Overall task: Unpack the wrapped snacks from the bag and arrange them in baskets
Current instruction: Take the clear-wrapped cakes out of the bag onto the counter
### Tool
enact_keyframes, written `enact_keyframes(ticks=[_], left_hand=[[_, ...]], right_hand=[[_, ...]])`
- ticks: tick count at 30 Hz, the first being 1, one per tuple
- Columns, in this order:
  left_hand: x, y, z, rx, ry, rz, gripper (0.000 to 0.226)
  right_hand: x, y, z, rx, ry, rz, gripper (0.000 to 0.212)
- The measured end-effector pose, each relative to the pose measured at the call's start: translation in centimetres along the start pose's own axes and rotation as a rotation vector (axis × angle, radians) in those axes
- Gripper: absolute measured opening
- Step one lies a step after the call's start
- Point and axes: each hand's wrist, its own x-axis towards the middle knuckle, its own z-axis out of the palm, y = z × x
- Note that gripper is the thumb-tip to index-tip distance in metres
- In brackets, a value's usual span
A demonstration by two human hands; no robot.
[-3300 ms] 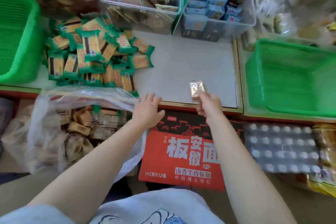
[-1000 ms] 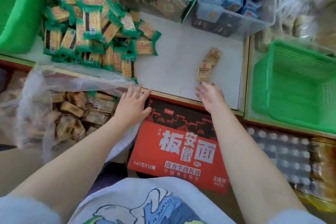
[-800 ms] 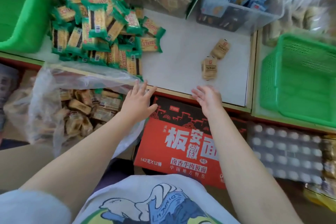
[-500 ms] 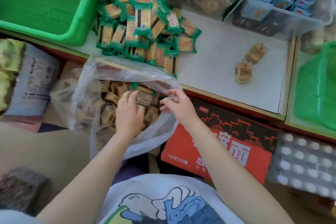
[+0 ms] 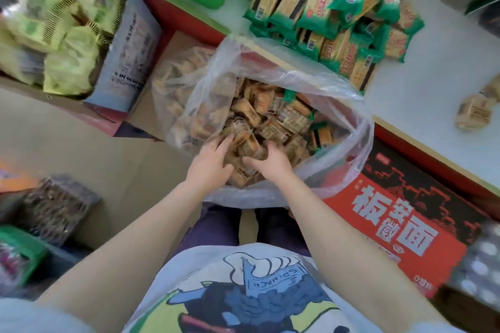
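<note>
Plastic bag (image 5: 270, 84) now held both hands; left hand (image 5: 209, 162) and right hand (image 5: 267, 161) had dropped from its rim to clutch brown snacks (image 5: 247, 143) at 12 o'clock.

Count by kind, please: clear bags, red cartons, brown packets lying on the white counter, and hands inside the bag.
Clear bag: 1
Red carton: 1
Brown packets on the counter: 2
Hands in the bag: 2, left hand and right hand
Total: 6

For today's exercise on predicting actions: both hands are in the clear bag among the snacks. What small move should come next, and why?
Probably lift the gathered brown snacks out: left hand and right hand curl round them inside the bag.
</note>
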Motion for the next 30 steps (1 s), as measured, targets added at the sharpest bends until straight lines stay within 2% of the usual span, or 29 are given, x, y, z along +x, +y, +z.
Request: enact_keyframes(ticks=[4, 8, 10, 13, 16, 18, 21, 23, 26, 28, 30], left_hand=[[0.1, -0.7, -0.3, 0.026, -0.028, 0.043, 0.080], [0.0, -0.8, -0.3, 0.016, -0.027, 0.039, 0.079], [-0.2, -0.4, -0.3, -0.035, -0.013, 0.025, 0.073], [-0.6, 1.5, -0.8, -0.141, 0.059, 0.041, 0.061], [-0.4, 5.2, -1.6, -0.183, 0.172, 0.133, 0.054], [0.2, 8.6, -1.8, -0.187, 0.216, 0.214, 0.052], [1.7, 14.7, -1.0, -0.129, 0.239, 0.340, 0.051], [2.9, 19.4, 0.5, -0.042, 0.221, 0.417, 0.055], [4.4, 26.1, 4.0, 0.132, 0.137, 0.463, 0.061], [5.4, 28.7, 6.4, 0.231, 0.072, 0.410, 0.060], [6.2, 29.7, 8.0, 0.310, 0.046, 0.349, 0.064]], right_hand=[[0.4, -0.4, 1.2, 0.050, 0.080, 0.030, 0.074], [0.1, -0.1, 1.0, 0.168, 0.099, 0.057, 0.069], [-0.8, -0.1, -0.2, 0.215, 0.127, 0.022, 0.059], [-3.2, -0.5, -3.3, 0.251, 0.172, -0.035, 0.033], [-5.7, -0.2, -7.5, 0.304, 0.225, -0.081, 0.038], [-7.4, 0.7, -10.8, 0.484, 0.263, -0.110, 0.028], [-9.7, 3.6, -16.2, 1.023, 0.395, -0.098, 0.021], [-10.5, 6.9, -20.0, 1.254, 0.493, -0.072, 0.019], [-11.0, 12.8, -25.2, 1.289, 0.595, 0.055, 0.013], [-10.3, 16.5, -28.0, 1.286, 0.624, 0.149, 0.014], [-9.1, 19.6, -30.1, 1.377, 0.654, 0.160, 0.016]])
